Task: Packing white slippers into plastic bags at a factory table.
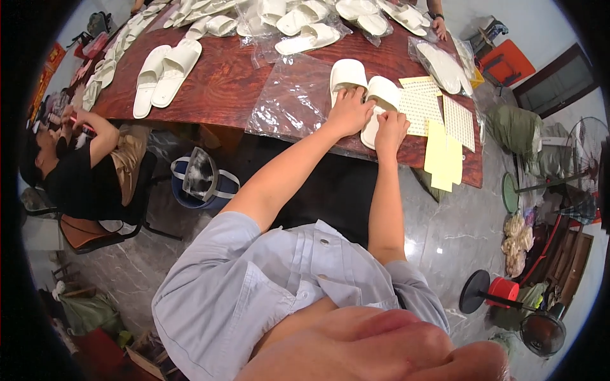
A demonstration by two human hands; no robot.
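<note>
A pair of cream slide slippers lies side by side in front of me near the table's edge. My left hand point(351, 114) reaches over the left slipper point(348, 72), its fingers bent and touching both slippers where they meet. On the right slipper point(385, 91), my right hand point(391, 132) rests with fingertips drawn together at the insole behind the strap. Whatever those fingertips may pinch is too small to make out. Close to the right hand are sticker sheets point(420, 109) with rows of small marks and plain yellow papers point(443, 157).
Clear plastic bags point(286, 95) lie left of the pair. Another slipper pair point(166, 75) sits farther left, with many bagged slippers point(308, 39) along the far side of the dark red table point(222, 79). A seated person point(82, 159) is at left; another person's hand point(439, 28) rests at the far right.
</note>
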